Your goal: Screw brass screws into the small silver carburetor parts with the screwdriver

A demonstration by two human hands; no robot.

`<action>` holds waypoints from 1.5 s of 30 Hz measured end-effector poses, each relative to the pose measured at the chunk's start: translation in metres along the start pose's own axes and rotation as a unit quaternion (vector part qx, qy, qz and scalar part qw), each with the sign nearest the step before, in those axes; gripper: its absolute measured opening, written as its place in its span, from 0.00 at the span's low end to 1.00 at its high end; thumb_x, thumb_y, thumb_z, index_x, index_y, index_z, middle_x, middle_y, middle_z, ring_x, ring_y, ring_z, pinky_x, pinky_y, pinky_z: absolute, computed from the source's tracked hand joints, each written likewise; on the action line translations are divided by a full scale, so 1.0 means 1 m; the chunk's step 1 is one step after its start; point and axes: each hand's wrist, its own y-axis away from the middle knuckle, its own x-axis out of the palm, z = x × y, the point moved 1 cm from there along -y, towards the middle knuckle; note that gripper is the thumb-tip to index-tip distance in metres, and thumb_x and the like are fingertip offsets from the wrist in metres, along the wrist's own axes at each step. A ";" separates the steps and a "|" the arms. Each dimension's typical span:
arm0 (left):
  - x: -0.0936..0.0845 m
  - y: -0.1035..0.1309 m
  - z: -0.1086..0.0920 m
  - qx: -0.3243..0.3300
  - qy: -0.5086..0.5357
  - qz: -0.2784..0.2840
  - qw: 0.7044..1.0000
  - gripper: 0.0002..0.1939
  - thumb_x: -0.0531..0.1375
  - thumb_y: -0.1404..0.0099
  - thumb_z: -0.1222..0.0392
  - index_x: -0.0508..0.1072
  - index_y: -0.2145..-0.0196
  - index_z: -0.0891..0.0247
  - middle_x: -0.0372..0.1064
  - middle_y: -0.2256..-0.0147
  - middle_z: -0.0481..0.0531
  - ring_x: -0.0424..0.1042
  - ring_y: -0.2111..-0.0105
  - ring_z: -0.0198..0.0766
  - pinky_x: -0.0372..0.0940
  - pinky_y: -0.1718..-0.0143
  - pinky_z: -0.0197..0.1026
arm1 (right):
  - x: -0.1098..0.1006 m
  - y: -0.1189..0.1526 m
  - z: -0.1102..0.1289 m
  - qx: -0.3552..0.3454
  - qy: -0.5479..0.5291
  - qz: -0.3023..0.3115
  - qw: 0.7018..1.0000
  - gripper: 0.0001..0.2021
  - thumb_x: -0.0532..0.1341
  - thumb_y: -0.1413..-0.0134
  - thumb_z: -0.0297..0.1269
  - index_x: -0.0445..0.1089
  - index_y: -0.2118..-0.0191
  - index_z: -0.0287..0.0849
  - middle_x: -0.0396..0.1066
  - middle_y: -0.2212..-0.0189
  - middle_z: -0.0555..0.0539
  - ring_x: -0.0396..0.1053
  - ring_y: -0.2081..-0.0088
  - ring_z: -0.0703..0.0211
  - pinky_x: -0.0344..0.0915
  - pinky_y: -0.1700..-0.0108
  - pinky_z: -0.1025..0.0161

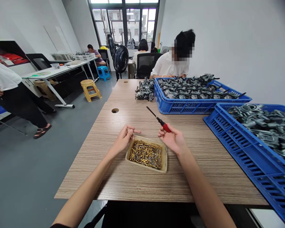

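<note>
Your left hand (123,139) has its fingertips pinched together just above the near-left corner of the tray (165,160); whether they hold a brass part (146,154) you cannot tell. Your right hand (173,139) is closed around the red handle of a screwdriver (156,118), whose dark shaft points up and away to the left, over the table (123,177). The tray lies between your hands, on the table, full of small brass parts. To your right stands a blue crate (239,148) of grey metal castings. A second crate (187,106) sits farther off, with a person in white behind it and a loose heap of castings (144,90) beside it.
</note>
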 end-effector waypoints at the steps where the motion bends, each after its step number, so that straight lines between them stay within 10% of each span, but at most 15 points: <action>1: 0.001 0.000 -0.001 0.001 0.000 0.003 1.000 0.18 0.57 0.29 0.42 0.65 0.58 0.60 0.80 0.57 0.58 0.67 0.73 0.32 0.60 0.72 0.35 | 0.001 0.001 0.000 0.000 0.002 0.002 1.000 0.13 0.72 0.53 0.47 0.74 0.64 0.48 0.75 0.68 0.47 0.68 0.69 0.57 0.70 0.61 0.55; 11: -0.006 -0.003 -0.008 0.058 -0.098 -0.057 0.992 0.20 0.60 0.31 0.45 0.81 0.59 0.64 0.75 0.70 0.52 0.66 0.74 0.34 0.59 0.72 0.37 | 0.005 0.002 -0.002 -0.032 0.088 0.037 0.995 0.16 0.72 0.52 0.48 0.74 0.60 0.47 0.76 0.69 0.47 0.69 0.70 0.59 0.65 0.66 0.61; 20: -0.012 -0.006 -0.010 0.063 0.013 -0.154 0.986 0.20 0.66 0.36 0.46 0.73 0.54 0.63 0.80 0.63 0.56 0.64 0.76 0.31 0.59 0.76 0.34 | 0.009 0.003 -0.006 -0.070 0.200 0.037 0.977 0.18 0.72 0.49 0.51 0.72 0.61 0.45 0.77 0.70 0.48 0.67 0.71 0.60 0.62 0.64 0.62; 36: -0.014 -0.006 -0.007 0.070 -0.001 -0.169 0.983 0.15 0.65 0.35 0.49 0.72 0.58 0.62 0.78 0.65 0.52 0.67 0.74 0.32 0.61 0.74 0.35 | 0.010 0.003 -0.007 -0.077 0.215 0.042 0.973 0.18 0.71 0.48 0.52 0.72 0.61 0.44 0.77 0.71 0.47 0.67 0.70 0.60 0.62 0.64 0.62; 45: -0.007 0.006 -0.022 0.181 -0.264 -0.210 0.924 0.06 0.59 0.28 0.57 0.76 0.59 0.58 0.76 0.56 0.54 0.71 0.55 0.43 0.64 0.56 0.44 | 0.009 0.002 -0.009 -0.085 0.260 0.047 0.961 0.17 0.68 0.44 0.52 0.71 0.59 0.43 0.78 0.69 0.46 0.67 0.70 0.61 0.63 0.62 0.62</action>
